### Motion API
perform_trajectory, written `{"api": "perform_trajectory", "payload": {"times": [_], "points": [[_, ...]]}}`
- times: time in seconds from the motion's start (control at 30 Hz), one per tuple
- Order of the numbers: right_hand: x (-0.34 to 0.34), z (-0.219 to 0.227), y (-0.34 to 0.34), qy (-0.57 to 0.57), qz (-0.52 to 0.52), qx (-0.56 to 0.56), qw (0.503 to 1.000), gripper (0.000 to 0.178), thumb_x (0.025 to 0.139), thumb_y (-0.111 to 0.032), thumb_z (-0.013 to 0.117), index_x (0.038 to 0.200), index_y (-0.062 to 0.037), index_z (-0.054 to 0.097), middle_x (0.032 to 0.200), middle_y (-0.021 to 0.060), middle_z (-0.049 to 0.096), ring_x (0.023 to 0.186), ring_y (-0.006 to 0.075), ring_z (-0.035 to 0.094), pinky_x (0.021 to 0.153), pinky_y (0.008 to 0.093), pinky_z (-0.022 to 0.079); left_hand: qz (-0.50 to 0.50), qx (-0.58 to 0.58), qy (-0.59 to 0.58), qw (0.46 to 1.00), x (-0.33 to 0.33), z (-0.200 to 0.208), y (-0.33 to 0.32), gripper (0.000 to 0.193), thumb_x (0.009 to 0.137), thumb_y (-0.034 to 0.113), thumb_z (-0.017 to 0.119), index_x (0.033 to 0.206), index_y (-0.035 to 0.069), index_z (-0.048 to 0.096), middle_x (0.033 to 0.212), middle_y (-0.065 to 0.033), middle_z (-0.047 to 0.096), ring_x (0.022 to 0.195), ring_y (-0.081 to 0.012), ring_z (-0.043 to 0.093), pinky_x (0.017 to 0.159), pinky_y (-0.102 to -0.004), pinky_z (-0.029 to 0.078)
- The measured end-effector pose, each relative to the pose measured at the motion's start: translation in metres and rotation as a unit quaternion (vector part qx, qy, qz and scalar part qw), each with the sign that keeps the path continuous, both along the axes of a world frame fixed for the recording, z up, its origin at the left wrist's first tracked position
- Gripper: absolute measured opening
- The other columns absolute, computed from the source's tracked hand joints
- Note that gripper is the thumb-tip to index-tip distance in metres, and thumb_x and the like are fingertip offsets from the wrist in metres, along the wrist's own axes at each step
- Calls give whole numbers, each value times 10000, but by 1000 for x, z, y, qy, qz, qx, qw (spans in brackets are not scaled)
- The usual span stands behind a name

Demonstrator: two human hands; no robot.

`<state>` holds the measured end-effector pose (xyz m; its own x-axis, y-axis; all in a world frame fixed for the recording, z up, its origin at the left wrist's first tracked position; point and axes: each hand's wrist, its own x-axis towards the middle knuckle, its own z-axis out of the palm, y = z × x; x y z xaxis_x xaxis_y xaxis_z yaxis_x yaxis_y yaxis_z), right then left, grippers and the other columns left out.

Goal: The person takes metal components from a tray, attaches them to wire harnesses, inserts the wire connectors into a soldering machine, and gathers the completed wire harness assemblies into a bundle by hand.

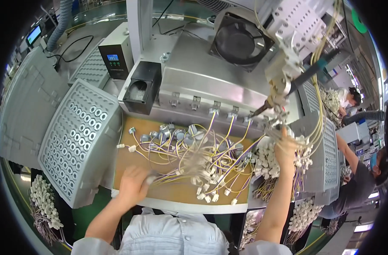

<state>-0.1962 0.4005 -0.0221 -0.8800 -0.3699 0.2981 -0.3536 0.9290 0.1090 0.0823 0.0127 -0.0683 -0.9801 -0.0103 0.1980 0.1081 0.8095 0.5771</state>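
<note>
Gripping a bunch of wire leads (168, 177) on the brown surface (126, 157), the left hand (133, 185) closes around them; the right hand (286, 146) reaches to the fixture row (228, 112) under the soldering head (281, 87), its fingers' state unclear.

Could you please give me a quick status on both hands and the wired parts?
Left hand closed on wire bundle. Right hand raised at machine fixture, grip unclear. Loose wired parts tangled across brown board.

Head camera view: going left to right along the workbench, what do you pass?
Grey perforated tray → left hand → tangle of yellow and purple wired parts → right hand → second perforated tray.
</note>
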Motion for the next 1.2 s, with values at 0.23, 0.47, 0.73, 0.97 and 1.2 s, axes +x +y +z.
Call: {"api": "perform_trajectory", "payload": {"times": [0.23,0.47,0.73,0.97,1.2], "points": [[-5,25,-15,-6,26,5,1000,300,738,-21,493,1032,-11,555,910,202,597,825,373,574,673,431,470,-107,67,-22,992,-92,-11,8,334,714,-43,448,1038,3,514,911,-218,555,933,-395,503,809,-449,405],[84,29,-28,44,-9,-162,986,308,790,-80,526,1095,-41,538,821,182,612,708,343,592,613,398,463,-37,52,-59,996,-36,23,-3,324,742,-7,486,1062,26,520,937,-219,573,928,-382,526,809,-429,414],[183,-5,-156,-312,379,-322,809,240,778,-116,553,1009,-52,554,806,148,606,734,285,616,598,364,467,155,-33,24,987,69,8,15,400,622,40,652,1009,67,554,998,-119,524,946,-310,483,834,-389,404],[157,-36,-235,-208,372,-64,902,309,741,-29,474,1050,-25,472,686,180,601,633,348,603,548,450,471,100,-48,125,986,61,-45,18,345,561,-44,545,888,54,593,938,-115,540,902,-325,482,820,-408,397],[144,-31,-219,-236,354,-57,903,346,749,-70,480,1093,-46,463,691,162,607,657,328,609,568,455,464,218,-78,144,962,45,-47,28,360,594,-72,538,939,24,569,929,-146,540,881,-350,477,781,-399,410]]}}
